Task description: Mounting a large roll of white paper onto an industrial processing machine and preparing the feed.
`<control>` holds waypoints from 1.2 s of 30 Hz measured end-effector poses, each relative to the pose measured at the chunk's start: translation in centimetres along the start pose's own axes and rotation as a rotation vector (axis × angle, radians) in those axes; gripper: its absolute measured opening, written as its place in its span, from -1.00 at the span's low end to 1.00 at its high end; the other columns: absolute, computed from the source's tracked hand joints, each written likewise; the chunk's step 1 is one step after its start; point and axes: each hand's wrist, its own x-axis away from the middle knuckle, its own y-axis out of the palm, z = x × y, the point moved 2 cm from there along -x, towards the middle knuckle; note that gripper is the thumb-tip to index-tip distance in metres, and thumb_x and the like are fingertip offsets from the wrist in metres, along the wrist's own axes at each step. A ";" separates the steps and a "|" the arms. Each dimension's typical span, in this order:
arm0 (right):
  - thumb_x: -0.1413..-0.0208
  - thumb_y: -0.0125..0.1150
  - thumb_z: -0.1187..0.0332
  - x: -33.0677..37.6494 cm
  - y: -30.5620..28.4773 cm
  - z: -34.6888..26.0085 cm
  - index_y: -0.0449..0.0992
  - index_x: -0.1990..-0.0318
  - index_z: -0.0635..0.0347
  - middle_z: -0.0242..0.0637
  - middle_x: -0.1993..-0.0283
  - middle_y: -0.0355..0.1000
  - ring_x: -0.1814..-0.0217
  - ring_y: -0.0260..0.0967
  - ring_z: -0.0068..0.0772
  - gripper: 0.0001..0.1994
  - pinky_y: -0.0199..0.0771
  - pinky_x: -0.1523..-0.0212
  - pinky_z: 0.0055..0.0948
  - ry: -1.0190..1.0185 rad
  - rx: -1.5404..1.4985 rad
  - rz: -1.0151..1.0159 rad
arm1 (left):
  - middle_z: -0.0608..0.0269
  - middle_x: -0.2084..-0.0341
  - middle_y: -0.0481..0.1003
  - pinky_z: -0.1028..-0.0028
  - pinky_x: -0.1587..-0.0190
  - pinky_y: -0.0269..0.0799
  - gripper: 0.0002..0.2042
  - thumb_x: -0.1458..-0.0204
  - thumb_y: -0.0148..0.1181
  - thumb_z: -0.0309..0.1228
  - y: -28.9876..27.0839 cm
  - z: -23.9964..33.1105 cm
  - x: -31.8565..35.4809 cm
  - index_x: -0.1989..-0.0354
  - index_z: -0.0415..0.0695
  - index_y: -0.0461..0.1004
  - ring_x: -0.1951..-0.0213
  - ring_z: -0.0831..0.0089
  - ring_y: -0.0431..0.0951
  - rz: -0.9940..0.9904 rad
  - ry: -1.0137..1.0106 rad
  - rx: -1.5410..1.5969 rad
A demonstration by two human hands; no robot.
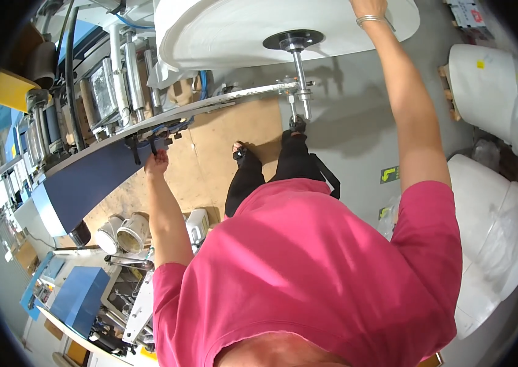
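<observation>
A very large white roll of material [222, 30] sits on a metal shaft [300, 76] with a black hub [293, 40]. My right hand [367, 6] reaches up onto the roll's face at the top edge of the picture. Only its heel and a wrist with a metal bangle show, and the fingers are cut off. My left hand [156, 163] is raised to the machine's edge and closed around a black clamp handle [151, 144] under the long metal arm [210, 105]. My pink shirt fills the lower middle of the view.
A blue-panelled machine [88, 177] with steel rollers [130, 67] runs along the left. More big white rolls [491, 92] [491, 220] stand at the right on the grey floor. Two small rolls [123, 232] and a blue box [78, 296] lie lower left. A brown board [222, 153] covers the floor ahead.
</observation>
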 end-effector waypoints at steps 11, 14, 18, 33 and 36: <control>0.07 -0.01 0.53 0.6 -1.3 4.8 0.14 -0.09 0.05 -0.25 -0.14 0.11 0.00 0.22 -0.11 -0.51 0.31 0.08 -0.29 0.095 0.002 -0.026 | 0.28 0.44 0.43 0.38 0.38 0.36 -0.76 -0.12 -0.15 -0.20 -1.4 0.1 -1.1 0.32 -0.12 0.32 0.36 0.28 0.44 -0.002 0.011 -0.075; 0.08 0.01 0.53 0.4 -1.6 6.1 0.14 -0.08 0.07 -0.23 -0.13 0.11 -0.01 0.21 -0.10 -0.51 0.30 0.07 -0.28 0.086 0.000 0.012 | 0.30 0.45 0.41 0.35 0.35 0.40 -0.76 -0.12 -0.14 -0.21 -1.5 0.2 -1.2 0.28 -0.13 0.31 0.36 0.29 0.43 0.056 0.043 -0.080; 0.09 0.04 0.53 0.4 -2.4 6.0 0.16 -0.07 0.05 -0.23 -0.12 0.12 -0.01 0.22 -0.10 -0.51 0.31 0.07 -0.29 0.123 0.016 -0.010 | 0.24 0.30 0.35 0.32 0.35 0.42 -0.76 -0.12 -0.15 -0.22 -0.6 -0.6 -0.2 0.24 -0.14 0.27 0.29 0.22 0.39 -0.005 0.089 -0.025; 0.16 0.10 0.55 -0.2 -10.6 4.8 0.01 -0.18 0.01 -0.18 -0.25 -0.07 -0.08 0.17 -0.08 -0.33 0.27 0.00 -0.33 0.167 0.115 0.000 | 0.11 0.00 0.16 0.12 0.15 0.29 -0.38 0.17 0.14 -0.03 -1.4 -0.2 3.9 -0.06 -0.03 0.13 0.01 0.17 0.17 0.301 0.047 -0.176; 0.15 0.13 0.46 3.1 -12.0 6.1 -0.06 -0.22 0.00 -0.08 -0.28 -0.14 -0.15 0.08 0.01 -0.28 0.23 -0.05 -0.25 0.299 0.041 0.040 | 0.30 -0.16 -0.06 0.04 0.20 0.13 -0.46 0.07 -0.05 -0.01 -4.9 -0.3 2.3 -0.11 0.14 0.09 -0.01 0.12 0.01 0.237 0.004 -0.118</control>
